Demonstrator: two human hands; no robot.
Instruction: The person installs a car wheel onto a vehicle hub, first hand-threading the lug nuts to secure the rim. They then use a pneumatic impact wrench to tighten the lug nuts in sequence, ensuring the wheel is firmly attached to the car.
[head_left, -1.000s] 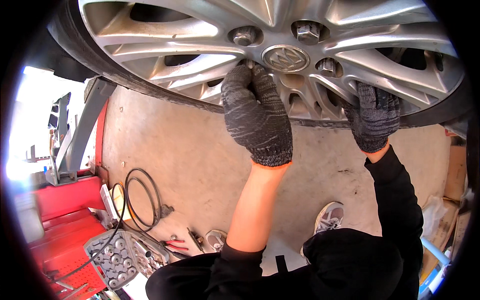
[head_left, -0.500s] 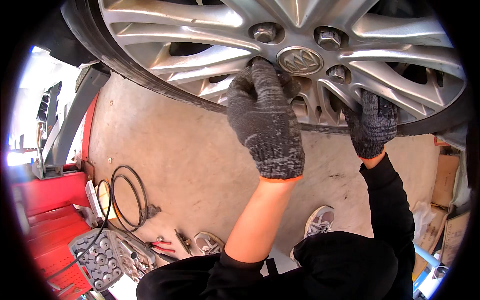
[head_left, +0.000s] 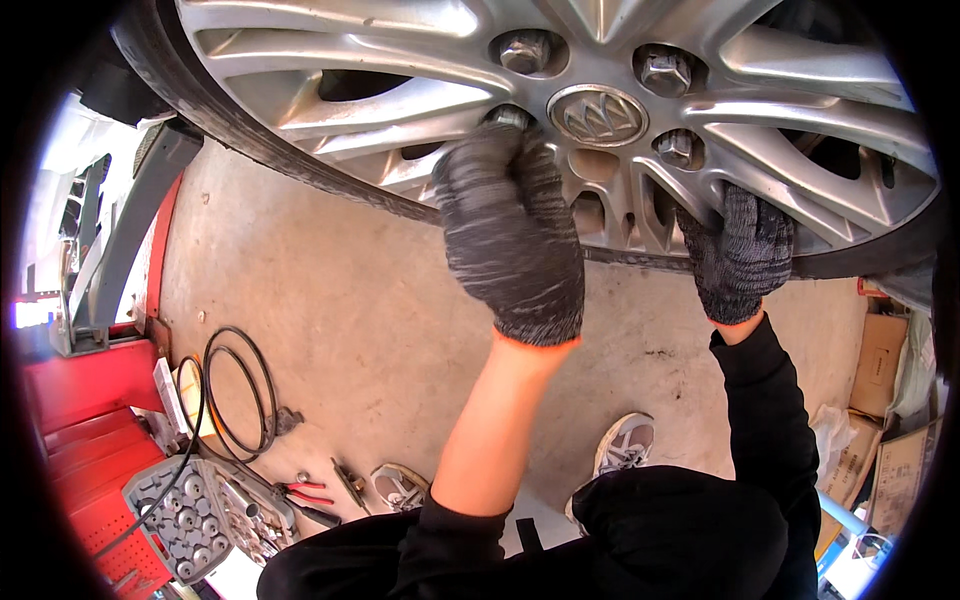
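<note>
A silver alloy wheel (head_left: 390,115) with a dark tire (head_left: 270,160) fills the top of the head view. My left hand (head_left: 515,240), in a dark grey knit glove and blurred by motion, has its fingers drawn together at the lower-left lug nut (head_left: 510,117). The nut's top shows just above the fingertips. Farther right, my gloved right hand (head_left: 738,250) is closed around a lower spoke, some fingers hidden behind it. More lug nuts sit around the round center cap (head_left: 598,115): upper left (head_left: 525,51), upper right (head_left: 664,72) and lower right (head_left: 678,148).
On the floor at lower left lie a coiled black hose (head_left: 240,390), red-handled pliers (head_left: 308,492) and a grey socket case (head_left: 185,520) beside a red tool cabinet (head_left: 95,450). A grey lift arm (head_left: 140,230) stands at left. Cardboard boxes (head_left: 880,365) line the right.
My left hand has shifted slightly left and down, its fingers drawn back so that the lower-left lug nut shows. The right hand keeps its place on the spoke.
</note>
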